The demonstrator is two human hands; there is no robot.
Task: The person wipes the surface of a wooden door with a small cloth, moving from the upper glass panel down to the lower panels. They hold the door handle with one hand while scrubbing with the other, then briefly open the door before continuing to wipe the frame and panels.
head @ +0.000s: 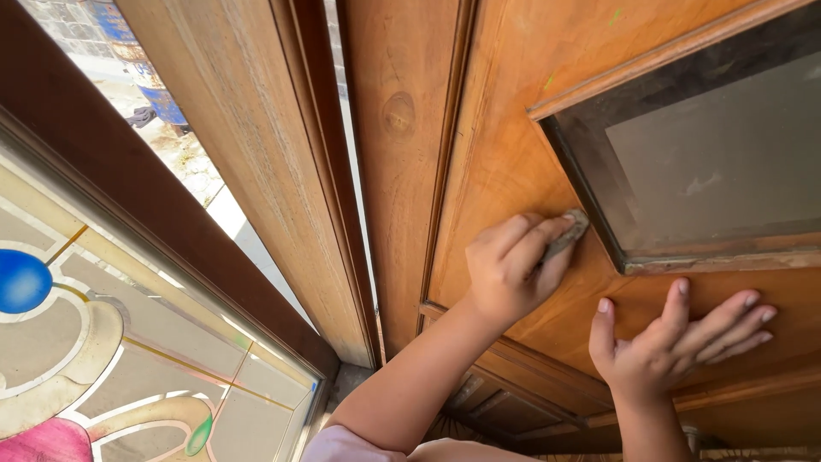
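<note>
Rubbing sandpaper [569, 233] (folded) on door [505, 145].

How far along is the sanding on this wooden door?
Done: the flat panel looks smooth and even. In hand: the left hand presses a small grey sanding pad beside the window frame; the right hand lies flat. Left: the frame's lower edge looks rough and patchy.

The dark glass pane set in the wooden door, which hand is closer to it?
Left. The left hand presses a small grey pad beside the dark glass pane; the right hand lies flat below its frame.
</note>
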